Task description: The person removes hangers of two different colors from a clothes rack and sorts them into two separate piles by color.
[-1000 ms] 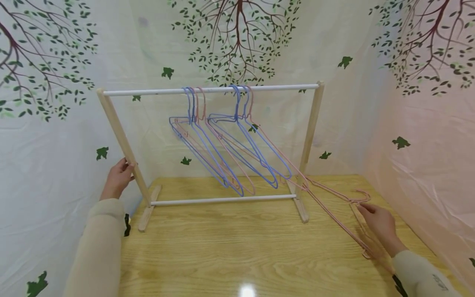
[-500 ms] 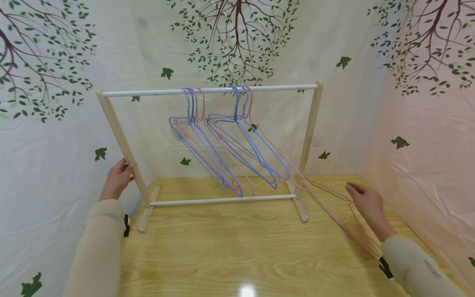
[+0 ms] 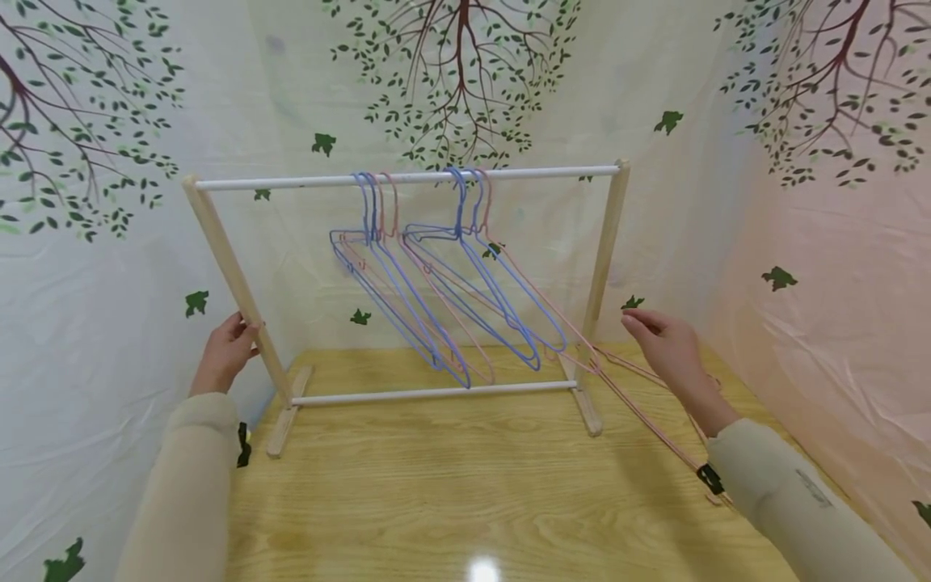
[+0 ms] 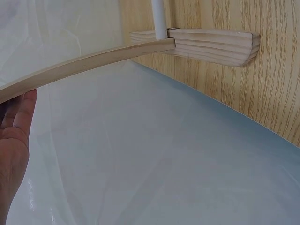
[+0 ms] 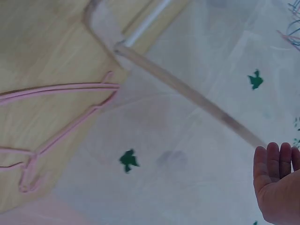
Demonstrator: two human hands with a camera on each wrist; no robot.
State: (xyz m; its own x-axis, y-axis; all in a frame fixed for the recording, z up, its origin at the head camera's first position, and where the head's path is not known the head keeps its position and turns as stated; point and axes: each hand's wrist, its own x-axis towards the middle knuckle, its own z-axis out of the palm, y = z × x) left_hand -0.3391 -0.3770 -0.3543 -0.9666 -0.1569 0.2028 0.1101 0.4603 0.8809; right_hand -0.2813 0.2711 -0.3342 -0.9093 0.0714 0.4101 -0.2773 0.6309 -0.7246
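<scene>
A small wooden rack stands on the table, with a white top rail [image 3: 407, 176]. Several blue and pink wire hangers [image 3: 451, 307] hang from it. My left hand [image 3: 227, 349] grips the rack's left post [image 3: 233, 279]; the left wrist view shows the palm [image 4: 14, 140] against that post [image 4: 93, 58]. My right hand [image 3: 665, 343] hovers open and empty beside the right post [image 3: 605, 259], fingers [image 5: 276, 161] straight. Below it, pink hangers [image 3: 647, 424] lie on the table, one end leaning at the rack's right foot; they also show in the right wrist view [image 5: 61, 89].
The wooden table [image 3: 451, 501] is hemmed in by white sheets printed with trees on the left, back and right. The rack's feet [image 4: 215, 44] sit near the table's back edge. A white lower rail [image 3: 436, 394] joins the posts.
My right hand has lifted off the pink hangers on the table and moved up and left towards the right post. The left hand stays on the left post.
</scene>
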